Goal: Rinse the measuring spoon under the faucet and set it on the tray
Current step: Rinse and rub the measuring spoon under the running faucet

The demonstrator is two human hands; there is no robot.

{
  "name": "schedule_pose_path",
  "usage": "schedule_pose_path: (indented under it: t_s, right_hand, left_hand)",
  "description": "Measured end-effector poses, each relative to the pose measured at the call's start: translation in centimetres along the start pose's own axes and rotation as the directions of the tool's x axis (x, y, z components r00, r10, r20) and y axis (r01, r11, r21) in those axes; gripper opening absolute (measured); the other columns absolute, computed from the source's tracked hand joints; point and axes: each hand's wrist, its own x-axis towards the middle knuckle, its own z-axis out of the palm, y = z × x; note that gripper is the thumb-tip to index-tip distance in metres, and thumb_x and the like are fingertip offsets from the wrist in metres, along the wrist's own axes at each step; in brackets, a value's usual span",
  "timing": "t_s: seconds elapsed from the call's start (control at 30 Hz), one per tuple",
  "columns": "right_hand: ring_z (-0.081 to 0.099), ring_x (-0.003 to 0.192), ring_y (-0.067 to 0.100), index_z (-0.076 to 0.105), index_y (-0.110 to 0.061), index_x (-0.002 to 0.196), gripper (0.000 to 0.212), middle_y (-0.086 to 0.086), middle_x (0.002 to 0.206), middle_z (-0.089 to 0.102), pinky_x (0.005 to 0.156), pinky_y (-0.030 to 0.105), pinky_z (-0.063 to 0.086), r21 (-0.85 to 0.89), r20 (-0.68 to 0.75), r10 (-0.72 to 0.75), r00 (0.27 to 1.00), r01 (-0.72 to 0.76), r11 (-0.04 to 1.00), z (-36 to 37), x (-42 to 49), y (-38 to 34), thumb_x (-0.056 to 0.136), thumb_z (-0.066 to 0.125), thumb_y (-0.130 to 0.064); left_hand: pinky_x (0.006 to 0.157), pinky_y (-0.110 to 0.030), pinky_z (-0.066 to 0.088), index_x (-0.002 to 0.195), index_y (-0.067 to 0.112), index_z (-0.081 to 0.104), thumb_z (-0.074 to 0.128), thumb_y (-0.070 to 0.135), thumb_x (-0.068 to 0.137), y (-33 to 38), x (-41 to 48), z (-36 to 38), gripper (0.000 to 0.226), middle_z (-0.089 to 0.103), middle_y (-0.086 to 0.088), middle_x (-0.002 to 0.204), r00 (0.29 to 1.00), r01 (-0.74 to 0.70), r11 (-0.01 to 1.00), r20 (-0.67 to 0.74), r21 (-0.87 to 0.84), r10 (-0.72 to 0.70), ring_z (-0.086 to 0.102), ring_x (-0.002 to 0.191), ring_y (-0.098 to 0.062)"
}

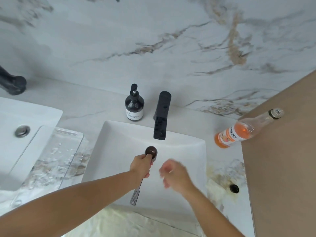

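Observation:
My left hand [141,165] grips the handle of the dark metal measuring spoon [151,150], whose round bowl sits just below the spout of the black faucet [162,115], over the white sink basin [184,147]. The perforated end of the handle sticks out behind my hand, toward me. No water stream is visible. My right hand [174,175] hovers blurred over the basin to the right of the spoon, fingers loosely apart and holding nothing. The clear tray [56,151], wet with drops, lies on the counter left of the sink.
A dark soap pump bottle [134,103] stands behind the sink, left of the faucet. An orange drink bottle [239,132] stands on the right counter beside a tan panel [282,159]. A second basin [25,127] and a black fixture [12,82] are far left.

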Motion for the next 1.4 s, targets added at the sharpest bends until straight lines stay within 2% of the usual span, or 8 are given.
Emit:
schedule_pose_path:
  t_s: [0.1, 0.23, 0.37, 0.67, 0.87, 1.07, 1.2, 1.4]
  right_hand:
    - [0.057, 0.046, 0.022, 0.061, -0.01, 0.079, 0.011, 0.009, 0.072, 0.065, 0.055, 0.038, 0.055, 0.28, -0.234, -0.047, 0.971, 0.114, 0.953, -4.5, 1.1, -4.9, 0.084, 0.056, -0.002]
    - [0.059, 0.05, 0.02, 0.061, -0.01, 0.102, 0.018, 0.009, 0.088, 0.063, 0.052, 0.03, 0.055, 0.473, -0.266, -0.084, 0.96, 0.206, 0.857, -7.7, 1.8, -11.1, 0.085, 0.056, -0.005]
    - [0.066, 0.063, 0.022, 0.052, -0.013, 0.117, 0.027, 0.011, 0.111, 0.059, 0.059, 0.032, 0.059, 0.457, -0.156, -0.04, 0.987, 0.108, 0.883, -7.6, 2.3, -14.2, 0.091, 0.061, -0.015]
    - [0.07, 0.078, 0.033, 0.058, 0.005, 0.119, 0.027, 0.025, 0.109, 0.068, 0.054, 0.029, 0.057, 0.703, 0.044, 0.002, 0.999, -0.032, 0.711, -7.3, 2.7, -15.1, 0.094, 0.054, -0.001]
    - [0.069, 0.066, 0.025, 0.063, 0.007, 0.097, 0.015, 0.022, 0.088, 0.063, 0.062, 0.027, 0.059, 0.773, -0.083, -0.082, 0.993, 0.116, 0.624, -7.5, 3.3, -15.9, 0.087, 0.054, 0.013]
    - [0.077, 0.081, 0.033, 0.056, -0.006, 0.109, 0.024, 0.02, 0.104, 0.075, 0.066, 0.034, 0.061, 0.857, -0.032, -0.099, 0.995, 0.078, 0.509, -8.6, 3.1, -12.2, 0.087, 0.064, -0.001]
    - [0.065, 0.071, 0.026, 0.057, -0.011, 0.114, 0.017, 0.015, 0.106, 0.067, 0.062, 0.032, 0.052, 0.732, -0.071, 0.141, 0.987, -0.044, 0.68, -5.6, 3.1, -5.5, 0.098, 0.052, -0.008]
    - [0.054, 0.071, 0.013, 0.056, -0.018, 0.111, 0.021, -0.004, 0.08, 0.059, 0.064, 0.024, 0.042, 0.024, 0.189, 0.152, 0.97, -0.159, 0.987, 1.5, 1.8, 2.8, 0.096, 0.048, -0.031]
  left_hand:
    - [0.051, -0.026, 0.03, 0.077, 0.014, 0.065, 0.048, 0.015, 0.088, 0.2, 0.1, -0.2, 0.02, 0.048, 0.003, 0.046, 0.998, -0.035, 0.999, 0.043, -0.005, 0.035, 0.035, 0.049, -0.018]
    - [0.054, -0.027, 0.03, 0.093, 0.011, 0.064, 0.047, 0.009, 0.095, 0.3, 0.6, 0.1, 0.017, 0.064, 0.003, 0.056, 0.99, -0.073, 0.992, 0.112, -0.098, 0.084, 0.035, 0.055, -0.016]
    - [0.054, -0.024, 0.03, 0.101, 0.01, 0.062, 0.052, 0.012, 0.098, 0.2, 0.7, 0.3, 0.011, 0.061, 0.004, 0.058, 0.978, -0.107, 0.98, 0.161, -0.169, 0.135, 0.035, 0.056, -0.013]
    - [0.059, -0.026, 0.032, 0.121, -0.001, 0.059, 0.046, -0.004, 0.096, -0.5, 1.1, 0.5, 0.028, 0.069, -0.006, 0.082, 0.941, -0.115, 0.966, 0.286, -0.232, 0.181, 0.037, 0.062, -0.015]
    - [0.055, -0.025, 0.032, 0.11, 0.007, 0.062, 0.049, 0.026, 0.099, 0.3, 1.6, 1.6, 0.026, 0.071, -0.004, 0.074, 0.929, 0.059, 0.967, 0.367, -0.246, 0.037, 0.04, 0.056, -0.013]
    - [0.048, -0.026, 0.025, 0.07, 0.015, 0.058, 0.056, 0.052, 0.093, 0.7, 2.8, 2.7, 0.044, 0.048, 0.004, 0.048, 0.992, 0.04, 0.972, 0.127, -0.233, -0.01, 0.032, 0.046, -0.014]
    - [0.052, -0.025, 0.028, 0.086, 0.011, 0.058, 0.049, 0.026, 0.101, 1.4, 3.0, 2.8, 0.023, 0.061, 0.003, 0.056, 0.975, 0.054, 0.922, 0.22, -0.383, 0.034, 0.043, 0.051, -0.012]
    - [0.057, -0.025, 0.038, 0.095, 0.005, 0.058, 0.039, 0.013, 0.103, 3.1, 3.2, 3.4, 0.021, 0.067, -0.002, 0.066, 0.939, 0.102, 0.85, 0.333, -0.518, 0.09, 0.048, 0.058, -0.014]
